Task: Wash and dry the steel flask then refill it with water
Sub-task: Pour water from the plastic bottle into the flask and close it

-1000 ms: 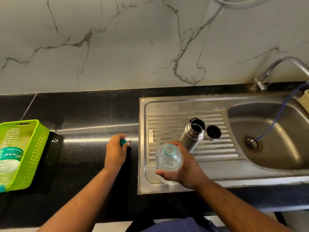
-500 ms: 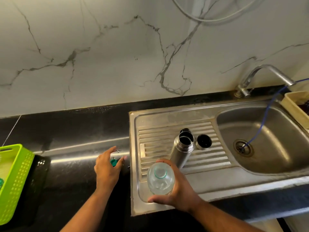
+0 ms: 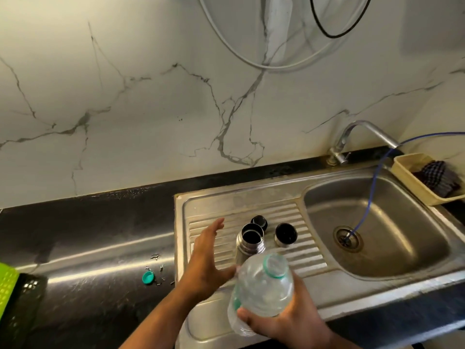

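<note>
Since half a second ago your left hand (image 3: 206, 258) has left the table and crossed onto the drainboard. It now hovers with its fingers straight and apart from the thumb, palm turned toward the steel flask (image 3: 249, 243) just to its right. Whether the thumb touches anything, you cannot tell from here. Your right hand (image 3: 284, 321) still grips the lower body of the clear plastic bottle (image 3: 261, 290), which now leans with its open neck toward the flask. The teal cap (image 3: 148, 277) that your left hand was over now lies alone on the table, near the sink's left edge.

Behind everything stands a white marble-veined wall (image 3: 125, 96), with a white cable (image 3: 251, 56) and a black cable (image 3: 334, 34) looping down it. The black table (image 3: 88, 235) runs along it, glossy and streaked. A green basket (image 3: 6, 285) shows only as a sliver at the table's left edge. The steel sink (image 3: 226, 202) is set into the table's right part, its basin (image 3: 390, 235) to the right of the ribbed drainboard. A beige tray (image 3: 412, 182) with a checked cloth (image 3: 437, 177) sits at the sink's back right corner. The faucet (image 3: 362, 129) rises from the back rim, and a blue hose (image 3: 372, 195) drops into the drain. The flask stands upright and open on the drainboard. A steel cup (image 3: 285, 235) stands just right of it, and a black stopper (image 3: 259, 222) just behind it.
</note>
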`<action>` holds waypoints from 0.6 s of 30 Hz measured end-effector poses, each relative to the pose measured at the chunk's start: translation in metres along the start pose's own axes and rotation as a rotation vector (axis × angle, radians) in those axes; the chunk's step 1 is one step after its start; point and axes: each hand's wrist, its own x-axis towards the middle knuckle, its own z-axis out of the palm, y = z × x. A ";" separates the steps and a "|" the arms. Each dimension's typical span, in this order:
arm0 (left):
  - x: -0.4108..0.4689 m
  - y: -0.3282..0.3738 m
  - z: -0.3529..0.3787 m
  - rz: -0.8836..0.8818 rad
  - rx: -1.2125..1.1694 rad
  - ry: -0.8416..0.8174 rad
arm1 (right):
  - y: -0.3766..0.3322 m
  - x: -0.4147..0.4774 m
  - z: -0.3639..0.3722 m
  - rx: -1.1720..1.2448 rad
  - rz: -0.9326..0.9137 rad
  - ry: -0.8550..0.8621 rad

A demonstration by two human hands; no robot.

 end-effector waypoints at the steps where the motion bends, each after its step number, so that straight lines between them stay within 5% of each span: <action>1: 0.002 0.005 0.005 0.010 -0.026 -0.037 | -0.007 0.001 -0.012 0.010 -0.021 0.015; 10: 0.020 0.041 0.039 -0.111 -0.166 0.016 | -0.037 0.036 -0.090 -0.155 -0.103 0.134; 18: 0.018 0.040 0.027 -0.122 -0.127 0.150 | -0.030 0.075 -0.101 -0.400 -0.168 0.067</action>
